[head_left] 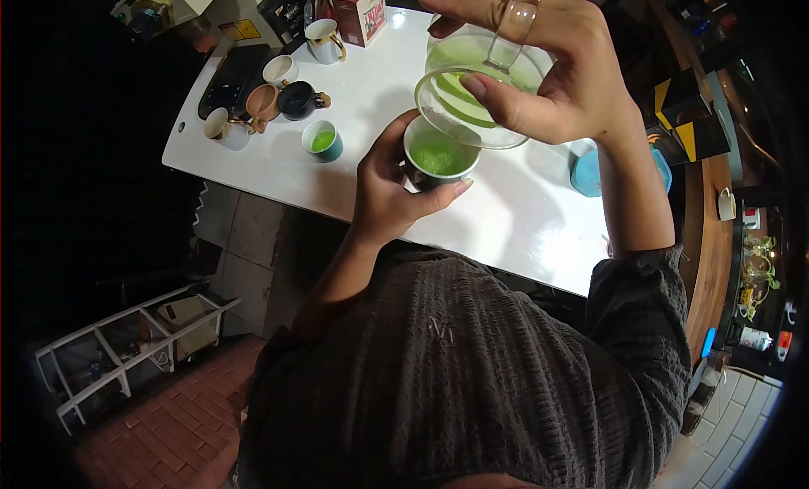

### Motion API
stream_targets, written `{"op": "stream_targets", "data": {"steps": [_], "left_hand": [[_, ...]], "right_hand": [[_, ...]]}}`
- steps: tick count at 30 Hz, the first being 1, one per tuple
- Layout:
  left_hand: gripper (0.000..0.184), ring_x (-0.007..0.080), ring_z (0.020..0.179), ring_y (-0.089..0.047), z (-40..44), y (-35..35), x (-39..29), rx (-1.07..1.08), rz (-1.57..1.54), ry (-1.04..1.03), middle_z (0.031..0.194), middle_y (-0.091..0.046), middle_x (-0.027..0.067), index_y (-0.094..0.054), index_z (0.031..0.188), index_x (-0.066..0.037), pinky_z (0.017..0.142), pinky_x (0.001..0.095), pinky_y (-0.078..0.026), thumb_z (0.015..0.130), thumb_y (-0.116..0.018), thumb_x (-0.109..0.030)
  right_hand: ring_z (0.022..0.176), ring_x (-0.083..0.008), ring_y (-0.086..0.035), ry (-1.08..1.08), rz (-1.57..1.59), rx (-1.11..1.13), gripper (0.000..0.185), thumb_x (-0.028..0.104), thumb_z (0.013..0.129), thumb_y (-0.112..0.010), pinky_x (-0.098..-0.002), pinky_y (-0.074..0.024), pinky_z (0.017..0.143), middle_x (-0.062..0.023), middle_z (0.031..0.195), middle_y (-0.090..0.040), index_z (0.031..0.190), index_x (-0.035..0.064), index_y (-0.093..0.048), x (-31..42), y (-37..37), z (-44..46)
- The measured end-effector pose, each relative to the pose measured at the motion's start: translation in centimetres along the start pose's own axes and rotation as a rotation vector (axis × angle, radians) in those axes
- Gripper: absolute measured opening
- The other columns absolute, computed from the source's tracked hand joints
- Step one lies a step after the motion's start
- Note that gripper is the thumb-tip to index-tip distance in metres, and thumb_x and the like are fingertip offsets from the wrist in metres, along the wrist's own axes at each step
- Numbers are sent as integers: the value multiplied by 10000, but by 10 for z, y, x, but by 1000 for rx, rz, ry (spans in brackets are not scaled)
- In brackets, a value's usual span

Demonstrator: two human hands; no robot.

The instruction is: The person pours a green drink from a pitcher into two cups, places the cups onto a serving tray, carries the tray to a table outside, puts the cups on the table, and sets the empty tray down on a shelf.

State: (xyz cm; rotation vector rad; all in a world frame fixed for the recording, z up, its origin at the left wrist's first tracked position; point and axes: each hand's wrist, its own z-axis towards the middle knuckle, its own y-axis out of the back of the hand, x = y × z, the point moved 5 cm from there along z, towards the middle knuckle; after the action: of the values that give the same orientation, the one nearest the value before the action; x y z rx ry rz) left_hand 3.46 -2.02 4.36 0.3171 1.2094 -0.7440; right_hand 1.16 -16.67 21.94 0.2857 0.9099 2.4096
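Around a paper cup (440,159) with frothy green liquid inside, my left hand (392,186) is wrapped, thumb in front. My right hand (560,76) grips the handle of a clear glass pitcher (472,135), which is tilted over the cup with its rim above the cup's opening. Green liquid shows inside the pitcher. To the left of my left hand, a small light-blue cup (324,142) with green liquid stands on the white table (270,173).
Several mugs (263,103) stand at the table's left by a black tray (226,83). Behind are a white mug (324,42) and a red-and-white box (362,16). A blue object (586,174) lies beyond my right forearm. A white metal frame (126,363) stands lower left.
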Motion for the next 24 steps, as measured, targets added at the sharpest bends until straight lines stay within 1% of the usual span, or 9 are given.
{"op": "stream_targets", "data": {"steps": [7, 9, 12, 21, 24], "left_hand": [[767, 120, 974, -624, 1, -4, 11, 20, -29, 25, 1099, -639, 85, -451, 1347, 31, 812, 252, -511, 689, -833, -62], [768, 126, 989, -625, 0, -6, 10, 11, -46, -10, 1106, -639, 89, -448, 1348, 34, 827, 260, -511, 690, -831, -61], [765, 131, 1001, -625, -1, -8, 10, -2, -65, -2, 1112, -638, 92, -447, 1349, 36, 838, 265, -510, 692, -829, -56], [757, 134, 1014, -625, -1, -8, 8, 7, -60, -11, 1120, -642, 96, -450, 1343, 43, 868, 274, -512, 694, -829, -46], [756, 134, 1018, -624, -2, -8, 11, 0, -84, -14, 1120, -643, 94, -452, 1341, 40, 867, 274, -514, 690, -830, -37]], "right_hand": [[526, -197, -581, -1, -52, 47, 444, 253, 682, -707, -356, -457, 760, -105, 651, -692, 959, -94, -727, 1, 4, 0], [522, -195, -575, 10, -62, 47, 444, 256, 684, -706, -355, -455, 757, -104, 642, -686, 957, -94, -728, 2, 5, 1], [519, -196, -562, -11, -78, 72, 450, 261, 683, -703, -352, -452, 750, -101, 623, -673, 958, -94, -728, 2, 5, 2], [526, -196, -566, 26, -60, 42, 466, 259, 684, -697, -353, -451, 745, -101, 636, -676, 979, -102, -721, 4, 3, 1], [529, -194, -571, -53, -52, 77, 475, 252, 675, -700, -355, -453, 749, -100, 636, -677, 987, -106, -717, 6, 3, 4]]}}
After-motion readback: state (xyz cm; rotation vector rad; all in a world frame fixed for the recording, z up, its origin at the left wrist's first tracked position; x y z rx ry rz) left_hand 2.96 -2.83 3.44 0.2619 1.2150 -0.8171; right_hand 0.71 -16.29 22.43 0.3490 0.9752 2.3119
